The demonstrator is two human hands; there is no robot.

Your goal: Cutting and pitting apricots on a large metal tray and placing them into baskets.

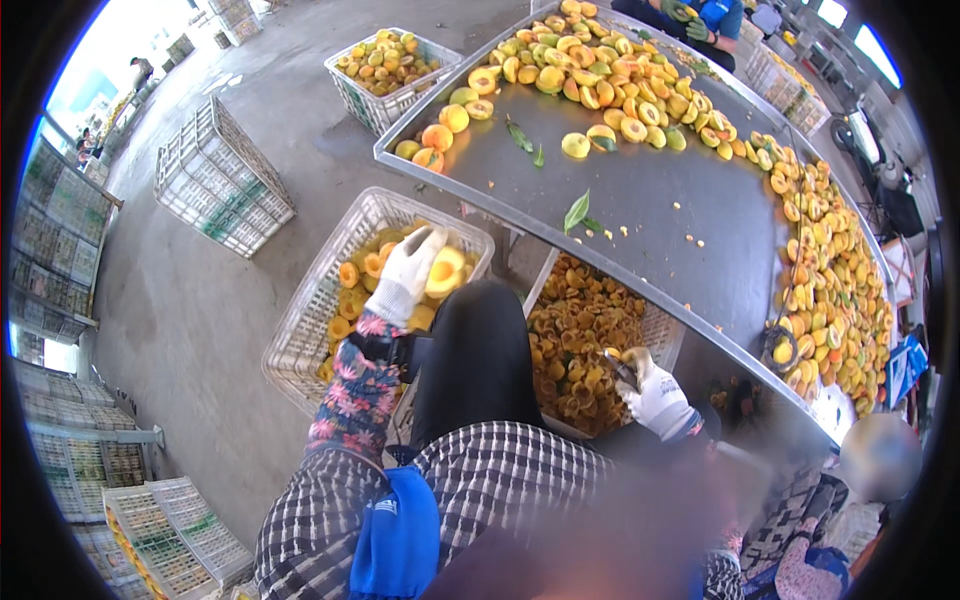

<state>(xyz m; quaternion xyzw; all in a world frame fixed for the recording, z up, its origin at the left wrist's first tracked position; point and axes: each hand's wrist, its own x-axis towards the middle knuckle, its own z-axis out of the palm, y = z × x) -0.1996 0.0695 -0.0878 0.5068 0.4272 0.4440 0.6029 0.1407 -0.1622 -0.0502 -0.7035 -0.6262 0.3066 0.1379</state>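
Note:
My left hand (402,278), in a white glove, is over a white plastic crate (300,330) of yellow peach halves. Its fingers close on a halved peach (445,272), its hollow facing up. My right hand (658,402), also gloved, grips a small dark hand tool (622,370) whose exact kind I cannot make out. Beneath it, a second crate (660,335) is filled with small orange-brown fruit scraps (580,340). My knee stands between the two crates.
A metal-topped table (650,250) with a raised rim carries piled peaches (640,90) and loose leaves. Behind the left crate stand a crate of whole fruit (385,65) and a stack of crates (222,180). Another person's gloved hands (690,22) show across the table; someone sits at lower right.

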